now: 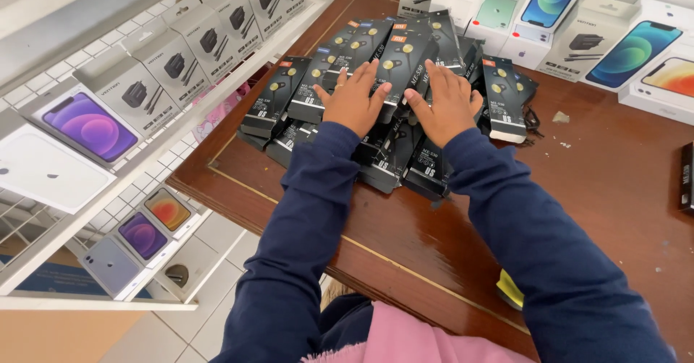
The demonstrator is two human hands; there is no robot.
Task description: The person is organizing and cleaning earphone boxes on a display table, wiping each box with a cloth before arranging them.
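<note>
A heap of black earphone packets (405, 66) lies on a dark wooden table (607, 189). My left hand (354, 103) rests flat on the left side of the heap, fingers spread, a ring on one finger. My right hand (447, 106) lies flat on the middle of the heap, fingers apart. Both hands press on the packets and grip none. Dark blue sleeves cover both arms.
White phone boxes (629, 52) and charger boxes (585, 45) stand along the table's far edge. A white wire shelf (144, 153) on the left carries more charger boxes (173, 63) and phone boxes (87, 124). One black packet (686, 178) lies at the right edge. Tiled floor below.
</note>
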